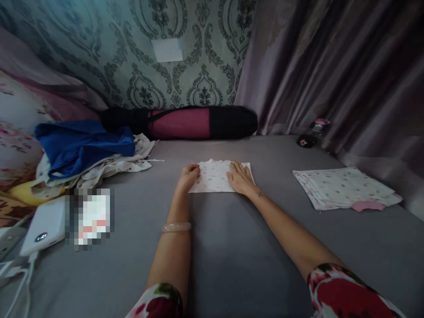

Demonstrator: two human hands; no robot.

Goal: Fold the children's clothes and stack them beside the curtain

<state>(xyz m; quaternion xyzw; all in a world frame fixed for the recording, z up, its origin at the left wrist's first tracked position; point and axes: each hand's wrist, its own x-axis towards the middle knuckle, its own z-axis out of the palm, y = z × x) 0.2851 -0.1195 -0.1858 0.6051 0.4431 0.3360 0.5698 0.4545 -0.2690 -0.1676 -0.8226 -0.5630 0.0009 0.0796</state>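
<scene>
A folded white cloth [215, 177] with a small faint print lies on the grey bed sheet in the middle of the view. Its far edge is slightly ruffled. At its left edge is my left hand [189, 177], the fingers bent and closed on the fabric; a pale bangle circles that forearm. My right hand [240, 177] rests flat on the cloth's right part, fingers stretched out and palm down. To the right lies a stack of folded white printed cloth [344, 187] with a pink piece [368, 206] showing at its near edge.
At the left, a blue garment [86, 143] tops a heap of white printed clothes [109, 167]. Nearer stand a white power bank [46, 225] with cables and a blurred-out item [94, 216]. A long black and maroon bag [180, 123] lies along the wall; a bottle [313, 132] lies by the curtain.
</scene>
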